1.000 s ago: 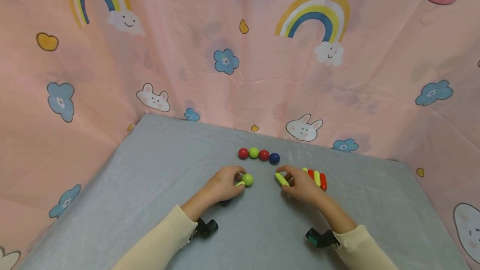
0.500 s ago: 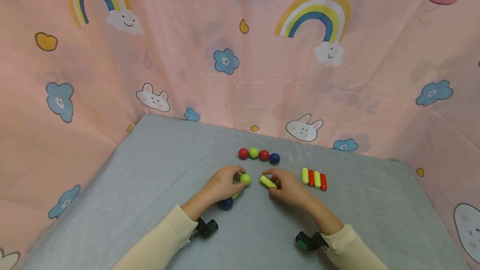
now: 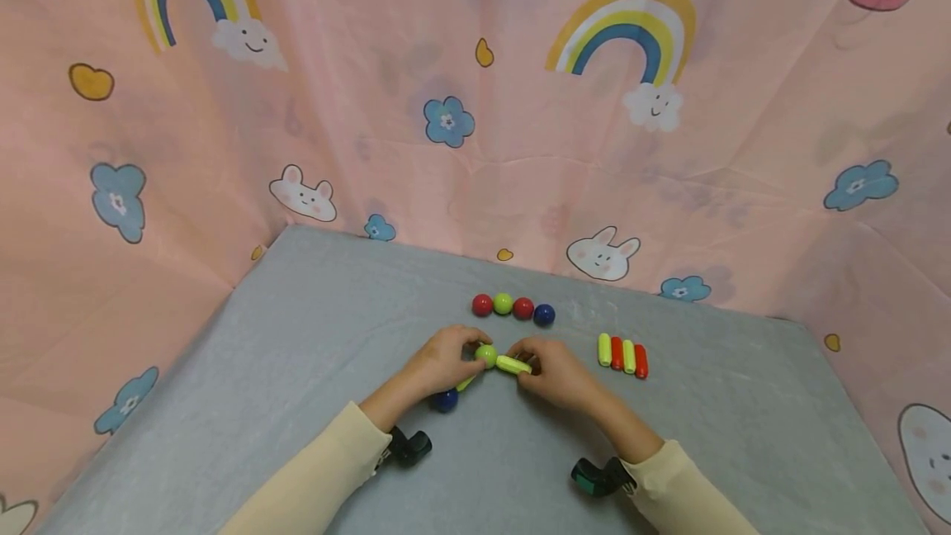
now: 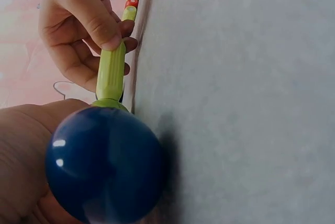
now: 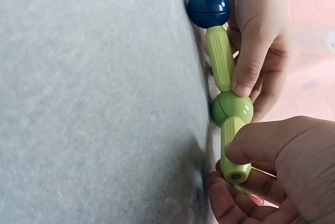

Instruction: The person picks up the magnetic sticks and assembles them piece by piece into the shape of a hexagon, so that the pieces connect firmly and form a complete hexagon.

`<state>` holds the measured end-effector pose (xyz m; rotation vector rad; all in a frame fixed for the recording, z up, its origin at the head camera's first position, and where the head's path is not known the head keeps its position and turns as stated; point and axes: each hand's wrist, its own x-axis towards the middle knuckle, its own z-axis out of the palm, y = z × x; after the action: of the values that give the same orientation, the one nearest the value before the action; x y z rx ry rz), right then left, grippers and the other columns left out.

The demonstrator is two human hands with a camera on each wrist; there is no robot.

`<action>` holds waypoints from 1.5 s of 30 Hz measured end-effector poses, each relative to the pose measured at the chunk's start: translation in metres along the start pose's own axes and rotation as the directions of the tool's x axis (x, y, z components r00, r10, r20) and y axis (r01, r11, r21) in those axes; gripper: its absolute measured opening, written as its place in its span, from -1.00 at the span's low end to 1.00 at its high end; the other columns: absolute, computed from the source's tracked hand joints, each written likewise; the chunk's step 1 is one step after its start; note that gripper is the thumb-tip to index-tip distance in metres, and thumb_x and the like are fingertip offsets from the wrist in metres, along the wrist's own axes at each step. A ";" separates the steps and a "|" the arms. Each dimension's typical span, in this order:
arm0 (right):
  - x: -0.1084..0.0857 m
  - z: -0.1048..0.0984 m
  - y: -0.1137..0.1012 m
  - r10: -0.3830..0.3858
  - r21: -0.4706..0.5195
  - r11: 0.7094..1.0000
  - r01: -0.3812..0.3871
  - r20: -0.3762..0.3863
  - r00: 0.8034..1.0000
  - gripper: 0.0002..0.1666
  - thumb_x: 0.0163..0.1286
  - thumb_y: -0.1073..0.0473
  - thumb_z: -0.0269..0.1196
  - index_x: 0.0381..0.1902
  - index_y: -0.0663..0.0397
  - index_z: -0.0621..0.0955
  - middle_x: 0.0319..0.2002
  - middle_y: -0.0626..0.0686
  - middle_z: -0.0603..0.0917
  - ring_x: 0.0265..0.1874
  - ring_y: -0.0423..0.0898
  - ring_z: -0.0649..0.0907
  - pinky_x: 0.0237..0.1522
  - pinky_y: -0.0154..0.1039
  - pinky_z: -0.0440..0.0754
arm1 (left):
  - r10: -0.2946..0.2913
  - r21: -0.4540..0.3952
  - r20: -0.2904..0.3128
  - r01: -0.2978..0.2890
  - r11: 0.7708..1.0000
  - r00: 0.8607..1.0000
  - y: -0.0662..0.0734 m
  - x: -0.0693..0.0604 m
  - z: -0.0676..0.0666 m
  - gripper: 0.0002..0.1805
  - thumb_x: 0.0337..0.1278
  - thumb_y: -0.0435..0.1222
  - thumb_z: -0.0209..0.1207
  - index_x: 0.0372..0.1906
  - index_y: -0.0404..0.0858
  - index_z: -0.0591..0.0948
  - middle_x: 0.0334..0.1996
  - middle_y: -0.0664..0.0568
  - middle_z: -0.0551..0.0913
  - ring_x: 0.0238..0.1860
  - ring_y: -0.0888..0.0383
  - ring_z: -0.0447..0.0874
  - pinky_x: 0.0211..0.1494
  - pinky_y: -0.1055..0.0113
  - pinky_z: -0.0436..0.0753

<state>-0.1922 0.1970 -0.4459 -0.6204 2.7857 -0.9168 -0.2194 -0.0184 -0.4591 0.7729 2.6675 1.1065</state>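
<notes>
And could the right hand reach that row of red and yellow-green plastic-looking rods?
Probably yes: the row of rods lies to the right of the right hand, with nothing visible between; but that hand pinches a ribbed yellow-green rod it would likely release first.

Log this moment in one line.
left hand: grips left rod by green ball | right hand: pinches right rod, end at green ball | ball row, rod row: on gray surface

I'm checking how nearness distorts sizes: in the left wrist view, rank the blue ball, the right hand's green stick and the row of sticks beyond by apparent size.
1. Blue ball, clearly largest, though nearness enlarges it.
2. Green stick.
3. Row of sticks, smallest, being farther off.
</notes>
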 end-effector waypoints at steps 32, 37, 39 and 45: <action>0.007 0.002 0.001 0.096 0.119 0.990 -0.076 -0.174 0.980 -0.81 0.16 0.40 0.31 -0.23 0.22 0.66 -0.29 0.09 0.71 -0.36 -0.13 0.67 -0.32 -0.30 0.66 | 0.026 0.045 0.008 -0.026 0.999 1.000 -0.003 0.016 -0.001 -0.82 0.08 -0.23 0.31 -0.20 -0.15 0.72 -0.26 0.05 0.65 -0.30 0.23 0.47 -0.18 0.36 0.49; 0.009 -0.004 0.006 0.178 0.088 0.983 -0.162 -0.224 0.958 -0.79 0.20 0.33 0.31 -0.18 0.18 0.64 -0.21 0.10 0.68 -0.28 -0.04 0.69 -0.22 -0.17 0.68 | 0.011 0.035 -0.026 -0.010 0.999 1.000 -0.004 0.012 -0.003 -0.84 0.08 -0.23 0.31 -0.22 -0.14 0.73 -0.22 0.02 0.66 -0.23 0.18 0.51 -0.10 0.28 0.52; 0.010 -0.007 0.008 0.225 0.075 0.974 -0.213 -0.253 0.941 -0.76 0.21 0.29 0.31 -0.14 0.17 0.63 -0.16 0.12 0.67 -0.26 -0.03 0.68 -0.19 -0.13 0.68 | -0.001 0.029 -0.032 0.002 1.000 0.999 -0.005 0.009 -0.005 -0.85 0.08 -0.22 0.31 -0.22 -0.12 0.73 -0.20 0.03 0.66 -0.21 0.17 0.51 -0.06 0.26 0.51; 0.015 -0.017 0.019 0.298 0.039 0.953 -0.302 -0.315 0.901 -0.64 0.21 0.26 0.29 -0.02 0.19 0.59 -0.04 0.23 0.56 -0.23 0.02 0.64 -0.19 -0.09 0.66 | -0.065 0.018 -0.031 0.066 0.998 0.997 -0.009 0.003 -0.008 -0.84 0.12 -0.18 0.29 -0.19 -0.08 0.73 -0.17 0.05 0.63 -0.20 0.17 0.47 -0.07 0.26 0.51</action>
<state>-0.2164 0.2138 -0.4438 -0.0322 3.0444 -1.0088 -0.2278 -0.0268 -0.4596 0.6721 2.7114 1.0871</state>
